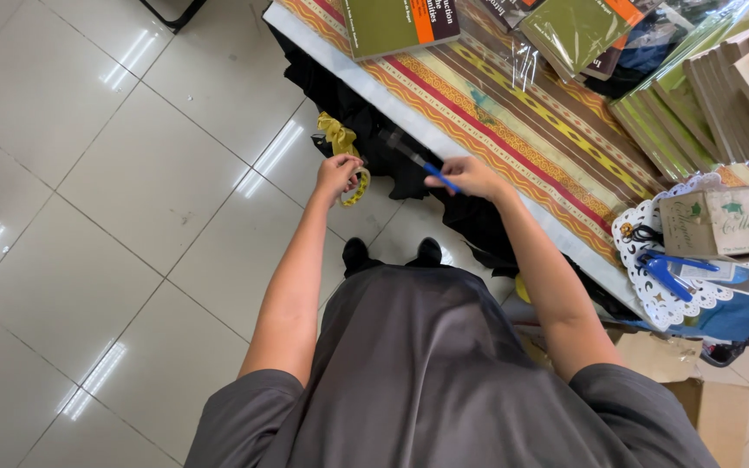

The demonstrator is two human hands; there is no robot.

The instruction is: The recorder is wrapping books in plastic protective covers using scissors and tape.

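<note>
The left hand (336, 173) is closing its fingers around a yellow ribbon (341, 139), which is bunching up in a crumpled tuft above the knuckles and curling out below the hand as a narrow, patterned loop. The ribbon is hanging in the air over the white tiled floor (114, 217), just beside the edge of the table (444, 143). The right hand (470, 176) is pinching a blue-handled tool (426, 163) between thumb and fingertips; its far end is pointing towards the ribbon and is blurring into a grey streak, so I cannot tell whether it is a cutter or scissors.

The table is wearing a striped cloth (513, 113) in red, yellow and brown, with black fabric (374, 130) drooping beneath its edge. Books (400, 22) and stacks of thin booklets (704, 95) are running off the top of the view. A cardboard box (721, 221) is sitting on a white lace-edged tray (652, 269), partly hiding blue items there. The palm sides of both hands are turning away from view.
</note>
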